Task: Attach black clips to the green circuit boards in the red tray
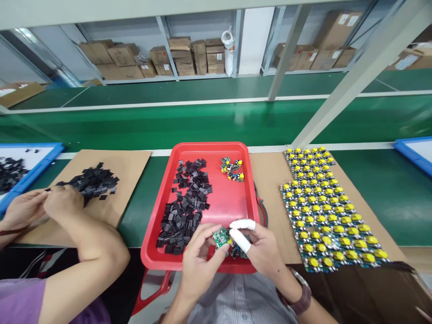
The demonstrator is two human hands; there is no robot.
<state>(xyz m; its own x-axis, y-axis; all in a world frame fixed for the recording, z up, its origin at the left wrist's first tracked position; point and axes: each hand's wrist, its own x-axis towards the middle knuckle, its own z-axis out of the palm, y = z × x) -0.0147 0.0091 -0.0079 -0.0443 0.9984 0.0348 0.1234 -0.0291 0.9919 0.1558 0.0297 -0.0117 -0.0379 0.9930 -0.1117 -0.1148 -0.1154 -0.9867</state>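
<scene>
Left hand (201,258) pinches a small green circuit board (220,237) between thumb and fingertips, over the red tray (232,204), near its near edge and right of the middle. On my feed the right hand (263,252), white covers (242,223) on its thumb and forefinger, meets the board's right side; I cannot tell whether it grips anything. Black pieces (194,193) lie heaped along the tray's left side, and I see a few yellow-topped boards (225,166) by its far right corner. The tray juts past the near edge of the green counter (135,220). To its right, I see rows of yellow-topped boards (324,191) on cardboard (270,180); to its left, a co-worker's hands (64,202) touch another black pile (97,182).
</scene>
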